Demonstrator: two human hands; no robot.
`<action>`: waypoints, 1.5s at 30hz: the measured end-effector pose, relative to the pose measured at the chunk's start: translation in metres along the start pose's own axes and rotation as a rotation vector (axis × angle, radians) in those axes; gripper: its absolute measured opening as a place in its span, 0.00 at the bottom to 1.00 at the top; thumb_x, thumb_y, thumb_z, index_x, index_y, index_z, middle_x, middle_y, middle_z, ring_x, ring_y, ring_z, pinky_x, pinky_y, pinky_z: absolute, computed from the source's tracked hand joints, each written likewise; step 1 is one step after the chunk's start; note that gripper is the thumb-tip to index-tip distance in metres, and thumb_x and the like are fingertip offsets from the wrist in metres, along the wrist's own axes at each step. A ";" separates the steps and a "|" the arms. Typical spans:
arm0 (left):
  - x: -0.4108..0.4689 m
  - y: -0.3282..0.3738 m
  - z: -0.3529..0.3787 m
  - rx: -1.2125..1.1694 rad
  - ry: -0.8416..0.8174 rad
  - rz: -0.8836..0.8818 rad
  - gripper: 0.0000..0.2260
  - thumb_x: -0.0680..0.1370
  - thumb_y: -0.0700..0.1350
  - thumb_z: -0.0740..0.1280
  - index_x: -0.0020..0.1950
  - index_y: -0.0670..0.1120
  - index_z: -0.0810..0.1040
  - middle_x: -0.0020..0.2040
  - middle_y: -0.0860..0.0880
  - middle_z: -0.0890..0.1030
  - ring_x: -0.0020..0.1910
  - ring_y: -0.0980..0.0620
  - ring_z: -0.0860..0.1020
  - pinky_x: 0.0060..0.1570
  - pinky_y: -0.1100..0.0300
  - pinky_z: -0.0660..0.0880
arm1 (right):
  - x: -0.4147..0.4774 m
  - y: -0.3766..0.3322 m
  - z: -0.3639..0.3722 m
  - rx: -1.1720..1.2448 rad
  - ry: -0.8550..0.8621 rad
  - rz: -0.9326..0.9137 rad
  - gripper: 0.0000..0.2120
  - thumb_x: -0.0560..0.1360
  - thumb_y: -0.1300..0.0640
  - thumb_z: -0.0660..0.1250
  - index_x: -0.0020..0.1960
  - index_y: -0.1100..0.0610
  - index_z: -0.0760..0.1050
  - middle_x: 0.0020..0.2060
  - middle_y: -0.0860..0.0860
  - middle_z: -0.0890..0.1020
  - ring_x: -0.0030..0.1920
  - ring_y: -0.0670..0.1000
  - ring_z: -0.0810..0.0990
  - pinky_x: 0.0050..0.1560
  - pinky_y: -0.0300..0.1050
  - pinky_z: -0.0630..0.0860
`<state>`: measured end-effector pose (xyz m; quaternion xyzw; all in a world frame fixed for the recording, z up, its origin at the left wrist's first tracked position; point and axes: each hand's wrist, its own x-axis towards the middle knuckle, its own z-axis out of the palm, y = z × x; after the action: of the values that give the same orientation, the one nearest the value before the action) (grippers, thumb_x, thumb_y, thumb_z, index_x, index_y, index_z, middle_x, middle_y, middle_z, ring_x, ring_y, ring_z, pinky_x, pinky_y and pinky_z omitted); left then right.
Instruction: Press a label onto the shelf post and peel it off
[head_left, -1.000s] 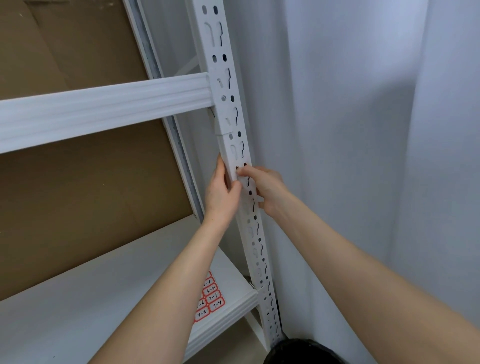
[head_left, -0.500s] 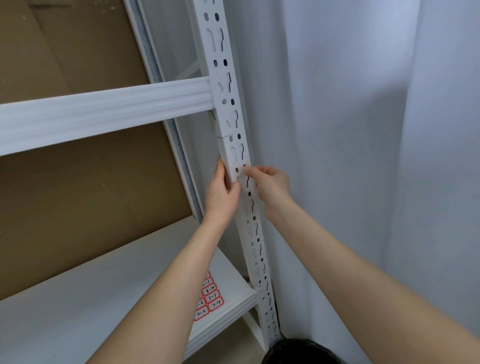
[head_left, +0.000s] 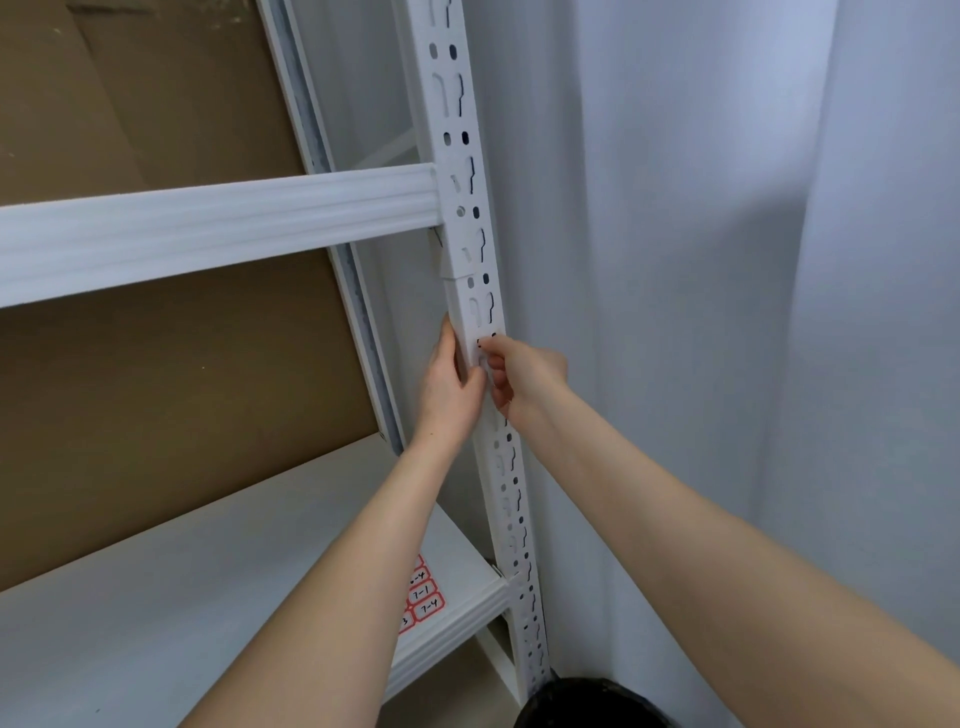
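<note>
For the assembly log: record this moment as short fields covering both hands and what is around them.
left hand: grips the post's inner edge, thumb on its front
right hand: fingers curled, pinching at a slot in the post's front
post: white, slotted, upright, with a joint just above the hands
beam: white, hooked into the post above the hands
shelf: white board below, red-edged labels near its right edge
backing: brown cardboard behind the rack
right side: white curtain

One head-worn wide-angle view looks forward and slightly down, close to the white shelf upright (head_left: 488, 441).
</note>
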<state>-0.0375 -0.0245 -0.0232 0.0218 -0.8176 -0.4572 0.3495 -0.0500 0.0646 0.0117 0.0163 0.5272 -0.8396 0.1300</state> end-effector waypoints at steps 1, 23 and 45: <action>0.000 0.000 0.000 0.015 0.004 -0.001 0.28 0.77 0.35 0.60 0.76 0.51 0.60 0.68 0.49 0.73 0.66 0.51 0.73 0.64 0.60 0.68 | 0.000 -0.001 0.001 0.012 0.001 0.011 0.10 0.68 0.65 0.70 0.31 0.60 0.72 0.25 0.51 0.73 0.20 0.46 0.66 0.26 0.37 0.65; 0.000 0.000 -0.001 0.100 0.010 -0.045 0.30 0.77 0.37 0.60 0.78 0.50 0.55 0.72 0.47 0.70 0.69 0.48 0.70 0.68 0.52 0.67 | -0.004 -0.001 0.002 0.038 -0.020 0.046 0.07 0.70 0.66 0.64 0.34 0.61 0.72 0.25 0.51 0.73 0.20 0.45 0.69 0.28 0.37 0.74; -0.002 0.003 0.000 0.073 0.027 -0.018 0.29 0.76 0.35 0.59 0.76 0.52 0.60 0.69 0.49 0.73 0.66 0.50 0.73 0.65 0.54 0.70 | 0.007 0.001 -0.013 0.076 -0.121 0.091 0.06 0.74 0.64 0.64 0.38 0.60 0.75 0.28 0.50 0.77 0.27 0.46 0.73 0.29 0.38 0.75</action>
<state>-0.0350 -0.0217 -0.0222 0.0484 -0.8287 -0.4297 0.3554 -0.0576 0.0739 0.0038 -0.0056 0.4849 -0.8517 0.1988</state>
